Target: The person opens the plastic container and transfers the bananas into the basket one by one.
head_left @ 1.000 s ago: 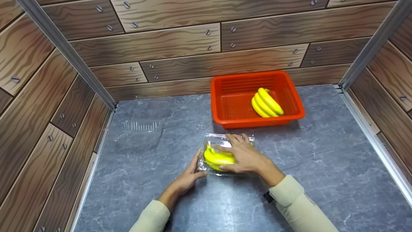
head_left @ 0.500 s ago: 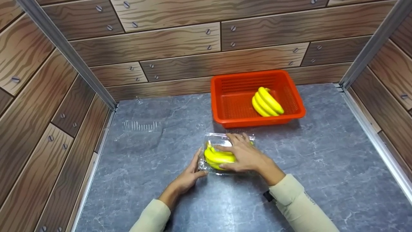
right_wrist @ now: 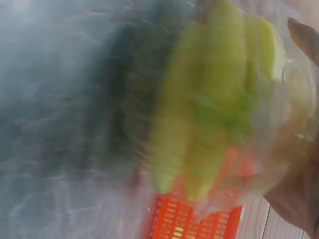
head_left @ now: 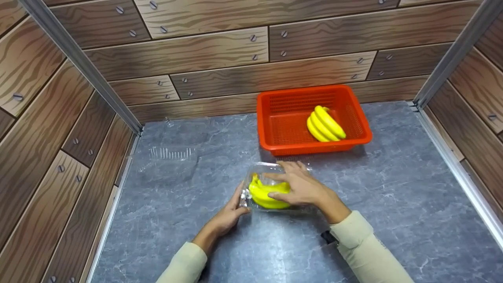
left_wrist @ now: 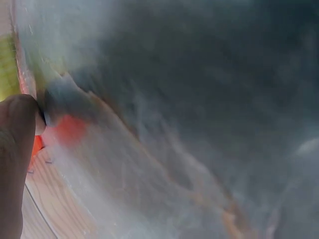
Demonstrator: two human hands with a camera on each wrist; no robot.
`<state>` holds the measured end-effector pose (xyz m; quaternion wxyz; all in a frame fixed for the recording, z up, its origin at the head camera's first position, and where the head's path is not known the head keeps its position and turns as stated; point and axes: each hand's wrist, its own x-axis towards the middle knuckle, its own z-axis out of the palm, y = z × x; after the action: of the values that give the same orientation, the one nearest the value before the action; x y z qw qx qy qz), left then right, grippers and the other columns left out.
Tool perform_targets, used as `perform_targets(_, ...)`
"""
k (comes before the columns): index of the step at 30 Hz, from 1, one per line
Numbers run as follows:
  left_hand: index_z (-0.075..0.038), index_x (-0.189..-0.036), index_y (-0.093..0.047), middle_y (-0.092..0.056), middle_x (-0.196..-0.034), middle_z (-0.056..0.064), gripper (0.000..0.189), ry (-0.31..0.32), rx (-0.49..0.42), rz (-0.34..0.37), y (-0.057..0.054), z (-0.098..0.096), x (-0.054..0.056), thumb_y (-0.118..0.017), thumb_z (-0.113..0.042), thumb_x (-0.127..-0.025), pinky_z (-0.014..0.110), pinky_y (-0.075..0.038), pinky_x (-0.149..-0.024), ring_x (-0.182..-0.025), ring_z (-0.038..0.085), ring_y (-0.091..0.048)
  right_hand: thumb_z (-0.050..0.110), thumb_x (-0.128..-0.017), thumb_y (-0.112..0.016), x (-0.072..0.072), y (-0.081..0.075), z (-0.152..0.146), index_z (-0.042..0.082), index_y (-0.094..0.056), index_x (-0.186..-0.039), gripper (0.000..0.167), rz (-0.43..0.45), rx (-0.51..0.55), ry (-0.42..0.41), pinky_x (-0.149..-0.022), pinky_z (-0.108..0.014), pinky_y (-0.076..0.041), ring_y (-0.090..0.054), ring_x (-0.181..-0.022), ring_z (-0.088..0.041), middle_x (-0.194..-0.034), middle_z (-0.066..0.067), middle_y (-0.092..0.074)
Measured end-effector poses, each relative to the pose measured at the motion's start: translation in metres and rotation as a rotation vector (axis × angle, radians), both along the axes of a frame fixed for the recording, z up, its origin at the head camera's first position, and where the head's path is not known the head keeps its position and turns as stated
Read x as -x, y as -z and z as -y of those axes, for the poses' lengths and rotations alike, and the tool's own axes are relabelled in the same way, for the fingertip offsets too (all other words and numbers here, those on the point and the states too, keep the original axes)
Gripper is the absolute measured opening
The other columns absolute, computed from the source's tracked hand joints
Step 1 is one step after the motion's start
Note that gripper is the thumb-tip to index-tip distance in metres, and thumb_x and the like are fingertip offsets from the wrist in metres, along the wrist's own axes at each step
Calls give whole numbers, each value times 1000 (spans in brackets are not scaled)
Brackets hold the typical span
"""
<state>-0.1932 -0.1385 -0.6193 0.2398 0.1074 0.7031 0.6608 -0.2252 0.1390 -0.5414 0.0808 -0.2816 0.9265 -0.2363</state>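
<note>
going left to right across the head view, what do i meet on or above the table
Clear plastic container at far left → left hand → nearer banana bunch → farther banana bunch. The right hand and red basket overlap others, so they're left out.

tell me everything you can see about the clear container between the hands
The clear container looks like thin, glossy plastic, roughly rectangular, glinting along its far edge and left end. Yellow bananas show inside, stems toward its far left corner. It is on the person's side of the red basket. The left hand holds its left end; the right hand spreads over its right part. Whether its lid is fastened is unclear.
</note>
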Motion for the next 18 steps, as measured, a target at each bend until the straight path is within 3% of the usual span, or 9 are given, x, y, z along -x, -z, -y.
perform_targets(6, -25, -174, -1, 8, -182, 13, 97, -1, 7, 19, 1, 3, 0, -62, -6, -101, 58, 3, -137, -169, 38, 8, 73, -91, -66, -1, 0, 0, 39, -52, -157, 75, 20, 2, -10, -130, -78, -6, -25, -162, -51, -176, -25, -26)
perform_targets(11, -31, -173, 0, 8, -182, 10, 100, 0, 51, -13, 0, 0, 1, -64, -8, -100, 58, 3, -137, -169, 37, 7, 76, -88, -68, -1, 0, -3, 39, -52, -158, 80, 1, 3, -2, -130, -78, -4, -24, -163, -50, -177, -24, -24)
perform_targets(18, -26, -174, -3, 1, -183, 13, 98, 1, 35, -66, 0, -2, 1, -63, -5, -99, 59, -5, -137, -169, 40, -3, 75, -85, -73, -2, 3, -6, 39, -45, -162, 89, -45, -4, -11, -132, -75, 1, -14, -167, -46, -178, -24, -12)
